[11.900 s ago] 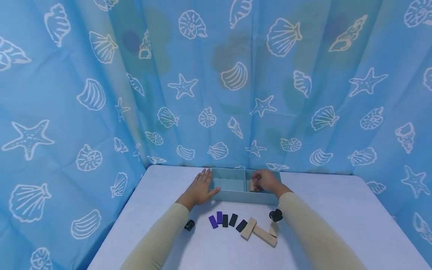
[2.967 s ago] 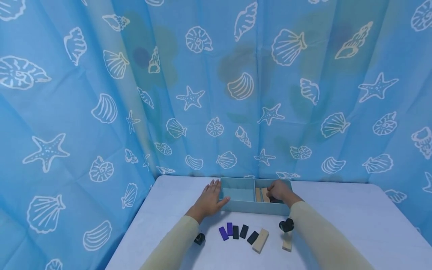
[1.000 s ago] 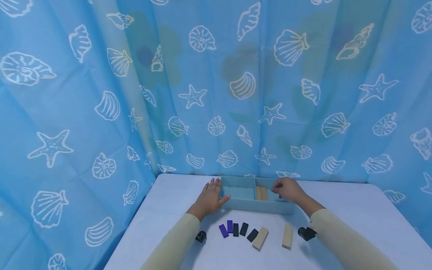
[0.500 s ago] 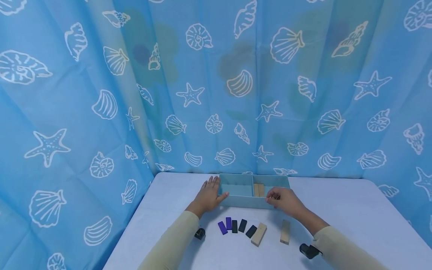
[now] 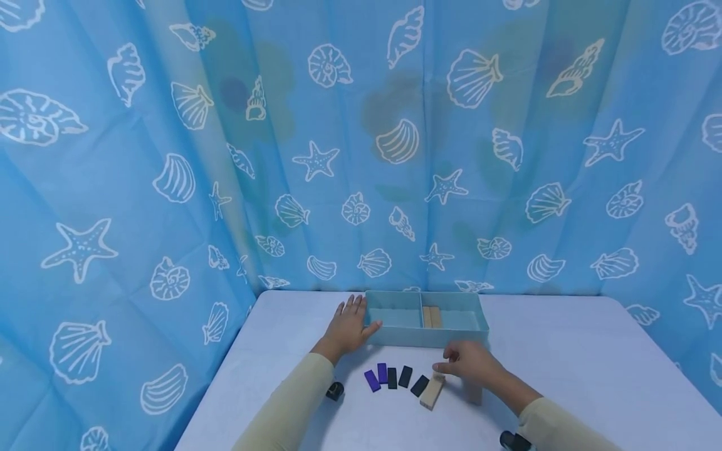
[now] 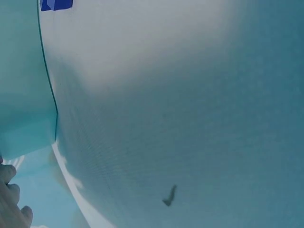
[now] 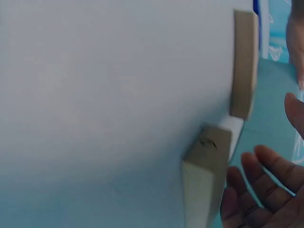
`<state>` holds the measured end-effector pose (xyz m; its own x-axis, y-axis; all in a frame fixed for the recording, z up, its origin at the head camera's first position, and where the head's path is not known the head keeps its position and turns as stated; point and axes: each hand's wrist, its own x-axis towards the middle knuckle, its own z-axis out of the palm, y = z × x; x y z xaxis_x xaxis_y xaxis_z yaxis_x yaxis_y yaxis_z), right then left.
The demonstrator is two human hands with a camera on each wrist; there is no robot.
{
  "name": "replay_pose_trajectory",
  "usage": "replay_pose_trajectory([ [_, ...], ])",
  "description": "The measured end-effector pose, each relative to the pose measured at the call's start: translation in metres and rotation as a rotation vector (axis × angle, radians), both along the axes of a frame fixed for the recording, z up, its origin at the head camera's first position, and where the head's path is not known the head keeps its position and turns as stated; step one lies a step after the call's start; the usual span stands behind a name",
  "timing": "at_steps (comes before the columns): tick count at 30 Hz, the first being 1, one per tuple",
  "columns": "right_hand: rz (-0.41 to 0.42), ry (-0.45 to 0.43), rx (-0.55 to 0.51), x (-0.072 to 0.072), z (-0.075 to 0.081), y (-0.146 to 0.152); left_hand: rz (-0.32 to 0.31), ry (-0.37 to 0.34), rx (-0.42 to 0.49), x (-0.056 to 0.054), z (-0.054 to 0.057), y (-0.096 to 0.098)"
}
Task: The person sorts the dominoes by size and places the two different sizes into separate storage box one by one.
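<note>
My left hand (image 5: 345,327) rests with straight, spread fingers at the left end of a pale blue-green, two-compartment box (image 5: 425,338). In the left wrist view, its fingers (image 6: 13,194) show beside the box (image 6: 23,90). Two wooden blocks (image 5: 432,317) lie side by side against the divider in the right compartment. In front of the box, my right hand (image 5: 474,363) is over the table, thumb and fingers apart. Its thumb overlaps the far end of one wooden block (image 5: 431,394); a second wooden block (image 5: 474,393) is partly hidden under it. The right wrist view shows the fingers (image 7: 266,185) beside a wooden block (image 7: 204,175).
Two purple blocks (image 5: 372,380) and several black blocks (image 5: 405,376) form a loose row on the white table (image 5: 304,426), left of the wooden ones. A blue shell-print curtain (image 5: 361,175) hangs behind the table and along its left side.
Some wooden blocks from the table now lie in the right compartment, set side by side. My right hand has come out of the box toward the wooden blocks in front. The left hand stays put.
</note>
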<state>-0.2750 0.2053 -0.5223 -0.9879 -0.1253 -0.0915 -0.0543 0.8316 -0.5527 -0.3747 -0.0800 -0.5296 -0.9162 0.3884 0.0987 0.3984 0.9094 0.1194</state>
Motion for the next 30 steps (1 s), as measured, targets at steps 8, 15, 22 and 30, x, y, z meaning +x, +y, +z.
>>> replay_pose_trajectory([
  [8,-0.039,-0.068,0.109,0.012,-0.004,-0.010,-0.007,0.009,-0.019,0.000,-0.001,0.000],
  [15,0.035,-0.022,0.250,0.018,-0.006,-0.019,-0.024,-0.001,-0.021,0.000,0.002,-0.001],
  [22,0.045,-0.038,0.250,0.021,-0.001,-0.025,-0.018,0.003,-0.029,0.002,0.003,0.000],
  [30,0.085,-0.006,0.224,0.023,-0.001,-0.032,-0.018,0.002,-0.048,0.002,0.002,-0.001],
])
